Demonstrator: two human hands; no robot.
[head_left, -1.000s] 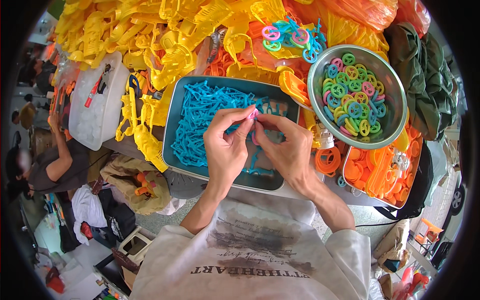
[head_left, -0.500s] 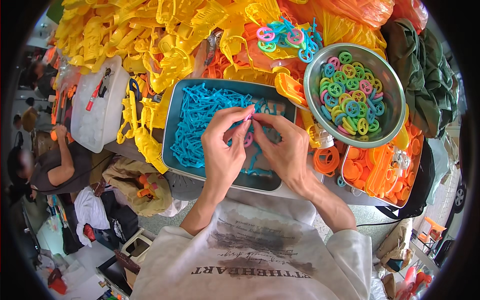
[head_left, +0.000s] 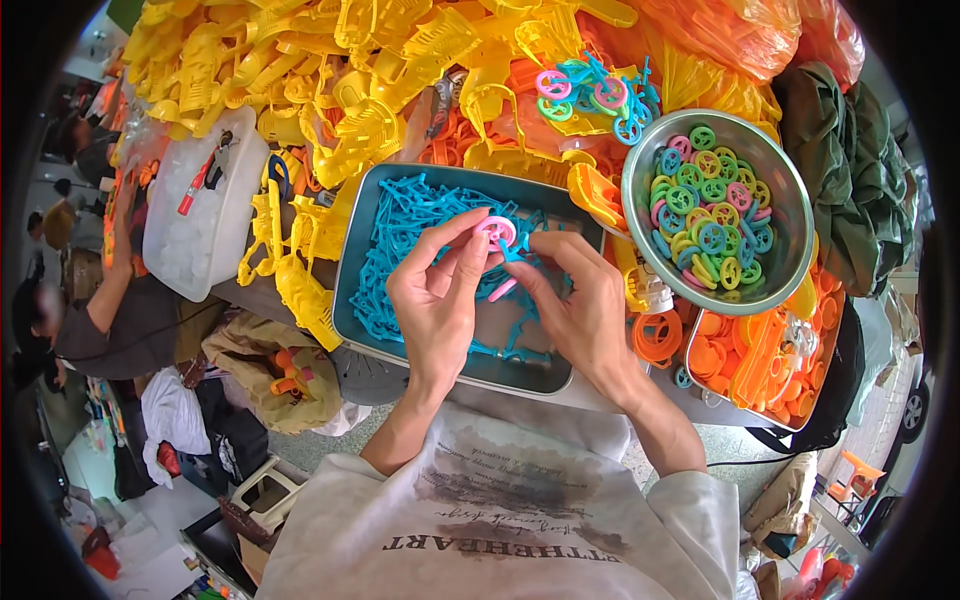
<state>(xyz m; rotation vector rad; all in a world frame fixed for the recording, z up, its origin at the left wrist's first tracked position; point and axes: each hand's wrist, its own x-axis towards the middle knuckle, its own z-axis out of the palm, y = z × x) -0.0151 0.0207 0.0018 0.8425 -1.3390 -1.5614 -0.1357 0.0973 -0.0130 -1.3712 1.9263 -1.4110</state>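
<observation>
Over the tray [head_left: 556, 376], left hand [head_left: 440, 305] pinches a pink wheel [head_left: 497, 234], now exposed beside the blue piece [head_left: 515, 252] right hand [head_left: 588, 310] grips.

Left hand [head_left: 437, 300] pinching, right hand [head_left: 588, 308] pinching alongside

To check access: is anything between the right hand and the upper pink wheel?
Yes: the blue part, pinched in the right hand, sits between that hand and the upper pink wheel in the left hand.
</observation>
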